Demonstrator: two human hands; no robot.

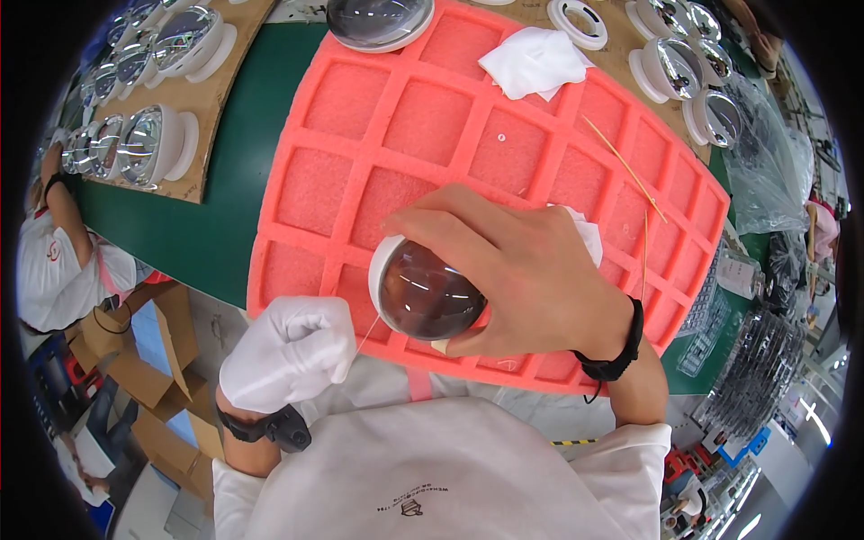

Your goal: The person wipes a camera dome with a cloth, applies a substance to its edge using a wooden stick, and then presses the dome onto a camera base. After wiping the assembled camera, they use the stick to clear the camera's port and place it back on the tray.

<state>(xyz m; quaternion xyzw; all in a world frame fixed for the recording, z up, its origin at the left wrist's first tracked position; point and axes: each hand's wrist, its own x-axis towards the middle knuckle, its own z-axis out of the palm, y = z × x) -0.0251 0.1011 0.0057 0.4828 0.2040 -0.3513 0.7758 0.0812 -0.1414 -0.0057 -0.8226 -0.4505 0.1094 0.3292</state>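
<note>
My bare right hand (522, 270) grips a round white housing with a dark, glossy dome (430, 292), fingers over its top and thumb underneath. The dome is tilted above the near part of a pink foam tray (360, 153) divided into square pockets. My left hand (292, 351), in a white glove, is closed on a thin stick (369, 333). The stick's far tip meets the lower left rim of the housing. On the tray's right side lie two thin wooden sticks (623, 166). A white cloth (535, 61) rests at the tray's far edge, and another white piece (587, 236) shows partly behind my right hand.
Another dark dome (378, 20) sits on the tray's far left corner. Several domed units (153, 144) stand on cardboard at the left, more (673, 67) at the far right. A white ring (578, 22) lies at the back. Clear plastic bags (765, 153) hang at the right. Co-workers sit nearby.
</note>
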